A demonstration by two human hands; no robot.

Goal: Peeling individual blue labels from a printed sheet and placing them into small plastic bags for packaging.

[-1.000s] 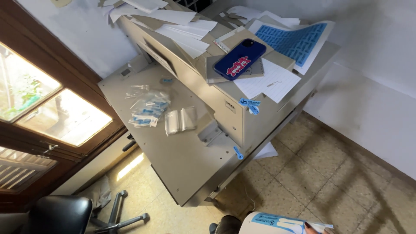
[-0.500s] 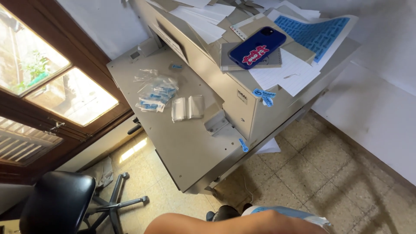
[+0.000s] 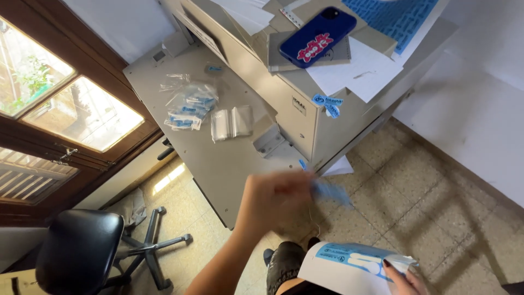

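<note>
Left hand (image 3: 273,199) — pinches blue strip (image 3: 332,192) | right hand (image 3: 404,278) — grips sheet (image 3: 349,267)

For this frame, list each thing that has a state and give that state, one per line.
left hand: raised, pinching a blurred blue piece
right hand: holding the sheet of blue labels by its edge
phone: face down on the machine top
clear bags: lying flat on the grey table
stool: unoccupied

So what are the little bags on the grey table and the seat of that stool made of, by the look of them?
The little bags look like thin clear plastic: glossy and crinkled, with blue labels showing through. The grey table seems painted metal, flat and matte with small screw heads. The stool seat looks like black vinyl or leather, smooth with a soft sheen; which one I cannot tell.
</note>
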